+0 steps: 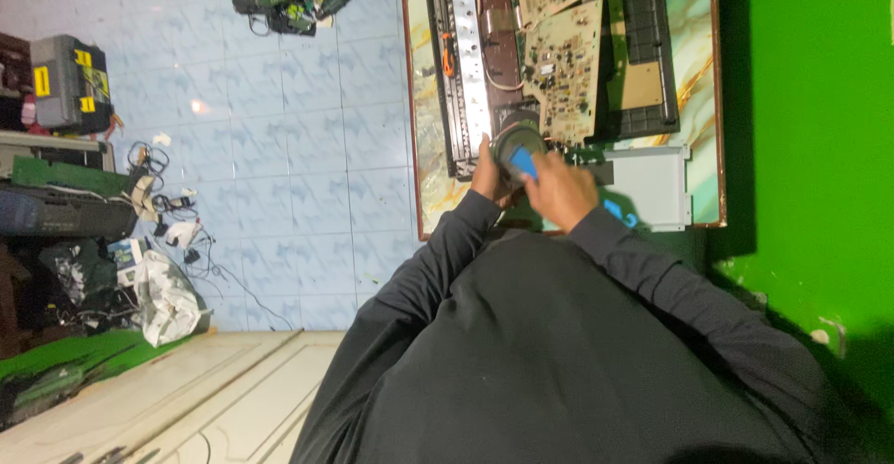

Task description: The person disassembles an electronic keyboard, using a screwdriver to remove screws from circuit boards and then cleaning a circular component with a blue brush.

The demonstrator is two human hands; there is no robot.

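Round part seemingly between both hands.

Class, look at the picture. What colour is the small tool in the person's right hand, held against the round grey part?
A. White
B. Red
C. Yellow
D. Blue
D: the right hand grips a blue tool pressed on the round grey part, which the left hand steadies at the table edge.
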